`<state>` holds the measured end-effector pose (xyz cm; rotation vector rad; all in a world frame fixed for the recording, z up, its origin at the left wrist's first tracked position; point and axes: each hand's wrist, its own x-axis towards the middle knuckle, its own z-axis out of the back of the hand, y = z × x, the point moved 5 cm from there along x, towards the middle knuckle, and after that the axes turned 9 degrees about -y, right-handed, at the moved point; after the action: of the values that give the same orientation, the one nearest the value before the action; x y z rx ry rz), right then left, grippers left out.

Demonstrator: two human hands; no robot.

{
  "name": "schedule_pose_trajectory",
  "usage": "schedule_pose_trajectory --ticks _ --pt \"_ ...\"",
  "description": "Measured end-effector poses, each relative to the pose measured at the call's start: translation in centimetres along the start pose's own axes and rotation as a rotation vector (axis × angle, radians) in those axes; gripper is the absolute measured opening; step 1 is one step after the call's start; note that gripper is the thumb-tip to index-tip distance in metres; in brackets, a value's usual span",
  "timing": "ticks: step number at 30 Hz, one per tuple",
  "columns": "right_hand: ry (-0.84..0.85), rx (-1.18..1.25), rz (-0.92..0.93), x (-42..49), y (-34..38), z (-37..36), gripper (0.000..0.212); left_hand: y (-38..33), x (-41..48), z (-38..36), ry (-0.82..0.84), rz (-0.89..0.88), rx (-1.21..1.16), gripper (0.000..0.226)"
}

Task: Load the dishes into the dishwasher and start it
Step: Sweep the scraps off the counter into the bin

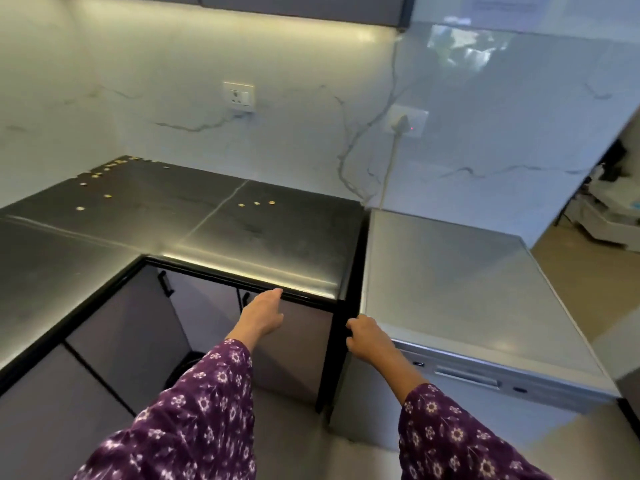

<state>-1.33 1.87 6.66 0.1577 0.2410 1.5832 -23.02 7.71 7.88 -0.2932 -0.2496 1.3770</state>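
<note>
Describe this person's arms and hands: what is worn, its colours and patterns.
The left sleeve and right sleeve match: loose, long, purple cloth printed with small white flowers, ending just short of the wrist. The left hand and right hand are bare: no gloves, and no ring, watch or bangle shows.

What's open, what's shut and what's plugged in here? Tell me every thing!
dishwasher: door shut.
cupboard doors: shut.
left socket: nothing plugged in.
right socket: plug in, red light on.
left hand: fingers straight, touching the counter edge.
right hand: fingers curled on the dishwasher's top corner.
</note>
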Motion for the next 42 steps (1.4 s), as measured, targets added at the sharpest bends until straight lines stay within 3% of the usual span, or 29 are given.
schedule_pose_trajectory --ticks 14,24,34,42 --pt "-0.046 0.078 0.218 16.8 16.8 -1.5 0.038 20.3 4.2 8.7 -0.120 0.233 -0.052 0.051" --pt "-0.106 0.310 0.004 28.9 22.2 -2.4 0.061 33.6 9.6 9.9 -0.123 0.307 -0.077 0.054" --pt "-0.080 0.429 -0.197 40.9 22.1 -3.7 0.085 38.5 19.3 9.8 -0.115 0.315 -0.166 0.060" --pt "-0.077 0.436 -0.246 51.6 21.2 -5.3 0.087 41.6 28.3 9.6 -0.130 0.372 -0.188 0.059"
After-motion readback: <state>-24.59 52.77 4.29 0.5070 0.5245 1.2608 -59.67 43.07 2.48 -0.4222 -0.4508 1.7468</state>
